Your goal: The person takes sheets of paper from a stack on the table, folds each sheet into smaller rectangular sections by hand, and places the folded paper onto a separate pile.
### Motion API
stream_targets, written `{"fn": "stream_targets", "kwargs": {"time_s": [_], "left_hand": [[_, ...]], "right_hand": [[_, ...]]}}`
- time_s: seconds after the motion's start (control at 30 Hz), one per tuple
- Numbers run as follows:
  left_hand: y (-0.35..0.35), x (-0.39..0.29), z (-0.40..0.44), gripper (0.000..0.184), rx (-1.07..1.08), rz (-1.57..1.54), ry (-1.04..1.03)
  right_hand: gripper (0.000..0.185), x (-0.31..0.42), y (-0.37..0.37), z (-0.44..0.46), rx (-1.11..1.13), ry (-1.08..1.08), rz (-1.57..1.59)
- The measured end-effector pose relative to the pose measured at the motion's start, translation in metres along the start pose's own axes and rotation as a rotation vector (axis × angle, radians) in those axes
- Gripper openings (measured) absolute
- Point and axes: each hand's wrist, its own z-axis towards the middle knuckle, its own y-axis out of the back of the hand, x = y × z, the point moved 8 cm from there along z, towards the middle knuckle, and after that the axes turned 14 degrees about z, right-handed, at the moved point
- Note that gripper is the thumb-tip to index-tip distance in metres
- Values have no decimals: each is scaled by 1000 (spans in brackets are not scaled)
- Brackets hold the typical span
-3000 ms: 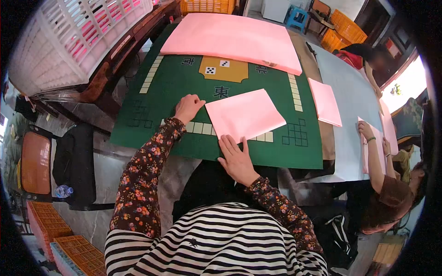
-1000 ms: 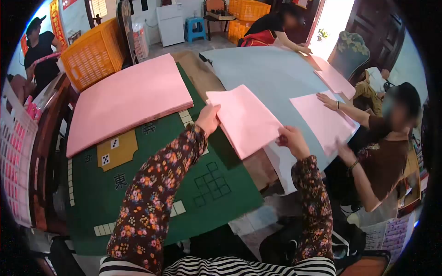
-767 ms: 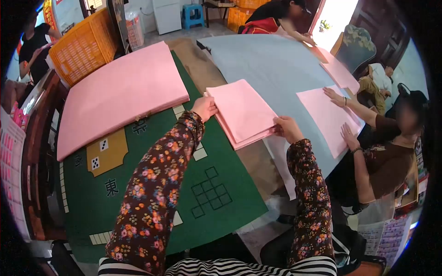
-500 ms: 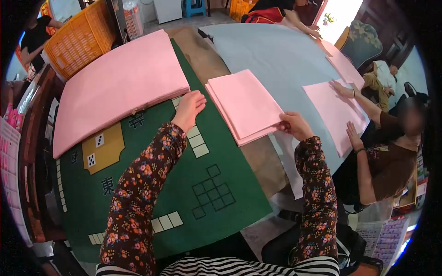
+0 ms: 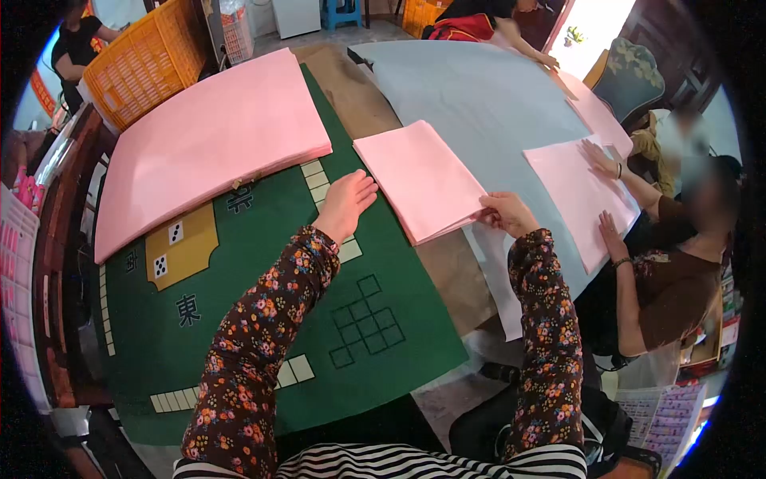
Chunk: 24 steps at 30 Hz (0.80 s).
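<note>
A small stack of folded pink sheets point(image 5: 427, 184) lies across the right edge of the green mat point(image 5: 415, 319) and the brown strip beside it. My right hand point(image 5: 511, 214) pinches the stack's lower right corner between thumb and fingers. Just left of the stack, my left hand point(image 5: 349, 203) is above the mat, fingers extended and fairly close together, holding nothing. A large pile of pink sheets point(image 5: 215, 144) covers the far left part of the mat.
To the right, a person's hands point(image 5: 602, 160) lie on a pink sheet point(image 5: 574, 191) on the blue-grey table cover point(image 5: 479, 104). Another person reaches over the far side. An orange crate point(image 5: 148, 64) stands behind the large pile. Another person stands at the far left.
The small stack went from in front of me to the mat's right edge, and its sheets are now more evenly aligned. My left hand let go of it; my right hand keeps its corner.
</note>
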Motion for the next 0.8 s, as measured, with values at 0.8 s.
{"fn": "stream_targets", "kwargs": {"time_s": [0.8], "left_hand": [[-28, -10, -4, 64, 19, 201, -21]], "right_hand": [[21, 17, 27, -6, -203, 380, -535]]}}
